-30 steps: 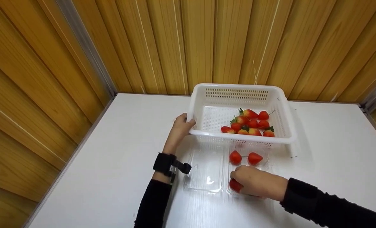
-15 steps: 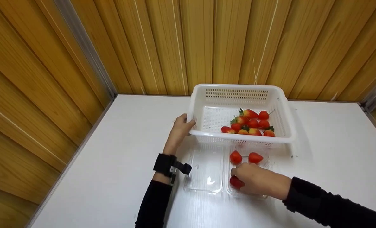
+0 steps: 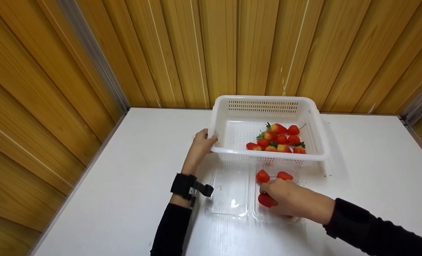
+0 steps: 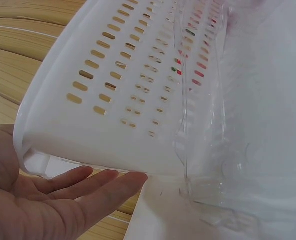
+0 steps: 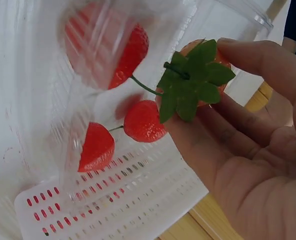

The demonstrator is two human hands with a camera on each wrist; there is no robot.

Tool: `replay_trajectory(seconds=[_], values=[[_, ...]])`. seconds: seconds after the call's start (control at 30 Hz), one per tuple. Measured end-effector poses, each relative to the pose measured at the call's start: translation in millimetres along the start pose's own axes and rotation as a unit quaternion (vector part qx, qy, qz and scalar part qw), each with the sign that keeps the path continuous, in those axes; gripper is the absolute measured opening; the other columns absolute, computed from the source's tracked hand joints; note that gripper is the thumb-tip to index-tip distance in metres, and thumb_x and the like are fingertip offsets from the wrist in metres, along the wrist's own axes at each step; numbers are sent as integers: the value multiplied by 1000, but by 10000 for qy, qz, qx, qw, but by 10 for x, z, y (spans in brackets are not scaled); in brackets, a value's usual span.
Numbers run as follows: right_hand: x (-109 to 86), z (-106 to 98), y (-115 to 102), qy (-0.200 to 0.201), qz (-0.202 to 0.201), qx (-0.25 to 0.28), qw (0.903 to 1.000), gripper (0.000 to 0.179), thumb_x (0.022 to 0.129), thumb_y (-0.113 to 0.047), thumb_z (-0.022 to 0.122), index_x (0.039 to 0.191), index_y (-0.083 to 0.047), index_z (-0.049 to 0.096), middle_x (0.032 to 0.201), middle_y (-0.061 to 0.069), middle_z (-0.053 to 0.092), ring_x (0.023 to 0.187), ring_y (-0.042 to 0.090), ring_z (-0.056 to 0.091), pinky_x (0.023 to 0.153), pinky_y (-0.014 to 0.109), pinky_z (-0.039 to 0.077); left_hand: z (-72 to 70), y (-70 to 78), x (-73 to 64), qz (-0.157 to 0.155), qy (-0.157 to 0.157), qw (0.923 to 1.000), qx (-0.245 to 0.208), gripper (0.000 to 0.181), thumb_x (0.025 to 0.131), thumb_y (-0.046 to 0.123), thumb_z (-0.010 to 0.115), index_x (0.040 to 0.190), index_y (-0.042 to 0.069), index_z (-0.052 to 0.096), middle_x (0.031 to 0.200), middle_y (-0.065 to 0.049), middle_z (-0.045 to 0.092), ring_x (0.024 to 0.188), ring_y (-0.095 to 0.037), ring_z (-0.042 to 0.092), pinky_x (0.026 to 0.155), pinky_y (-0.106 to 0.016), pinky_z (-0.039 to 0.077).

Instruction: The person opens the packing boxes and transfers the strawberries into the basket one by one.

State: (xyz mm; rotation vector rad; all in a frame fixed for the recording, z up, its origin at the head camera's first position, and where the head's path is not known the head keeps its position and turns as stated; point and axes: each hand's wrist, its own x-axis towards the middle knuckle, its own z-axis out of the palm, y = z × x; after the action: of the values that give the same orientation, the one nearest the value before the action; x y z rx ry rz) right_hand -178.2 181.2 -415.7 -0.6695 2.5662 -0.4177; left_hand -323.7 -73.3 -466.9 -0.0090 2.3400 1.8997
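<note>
In the head view my left hand [image 3: 201,146] holds the near left corner of the white perforated basket [image 3: 321,156], thumb over the rim and fingers beneath. Several strawberries [image 3: 276,138] lie in its right part. My right hand [image 3: 290,199] pinches a strawberry [image 3: 267,200] between thumb and fingers over the right half of a clear plastic clamshell box [image 3: 255,209]. In the right wrist view, green leaves [image 5: 198,82] on the held strawberry face the palm. Two strawberries with a thin stem between them sit at the box's far end; another red strawberry [image 5: 130,55] lies nearer, mostly hidden by my hand in the head view.
The box's left half [image 3: 230,192] lies flat beside the right one, just in front of the basket. All stand on a white table [image 3: 143,170]. Wood-patterned panels [image 3: 182,53] rise behind and at the left.
My right hand has shifted slightly away from me with the pinched strawberry, and now covers part of the far right strawberry in the head view. The left hand keeps its hold on the basket.
</note>
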Motion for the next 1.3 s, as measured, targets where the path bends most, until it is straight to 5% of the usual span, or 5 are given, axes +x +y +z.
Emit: replay_trajectory(seconds=[0.33, 0.67, 1.3], values=[[-60, -161, -112, 441, -170, 56, 9989, 43, 77, -4, 86, 114, -8, 64, 94, 5, 66, 87, 24, 61, 74, 44, 61, -26, -33, -13, -93, -20, 9999, 121, 49, 99, 16, 55, 141, -7, 48, 133, -24, 59, 116, -34, 63, 91, -41, 58], [-118, -277, -139, 728, -379, 29, 9966, 38, 79, -4, 84, 113, -6, 68, 87, 1, 67, 78, 18, 58, 68, 31, 58, -8, -18, -21, -56, 48, 9999, 146, 50, 97, 15, 55, 140, -9, 48, 135, -26, 58, 120, -37, 61, 92, -42, 58], [-244, -561, -11, 1803, -1219, 149, 9759, 33, 80, 0, 77, 111, -6, 68, 79, -4, 64, 66, 8, 51, 55, 21, 47, -9, -1, -16, 18, -20, 10000, 46, 47, 97, 14, 55, 138, -8, 50, 131, -25, 59, 116, -37, 63, 90, -41, 58]])
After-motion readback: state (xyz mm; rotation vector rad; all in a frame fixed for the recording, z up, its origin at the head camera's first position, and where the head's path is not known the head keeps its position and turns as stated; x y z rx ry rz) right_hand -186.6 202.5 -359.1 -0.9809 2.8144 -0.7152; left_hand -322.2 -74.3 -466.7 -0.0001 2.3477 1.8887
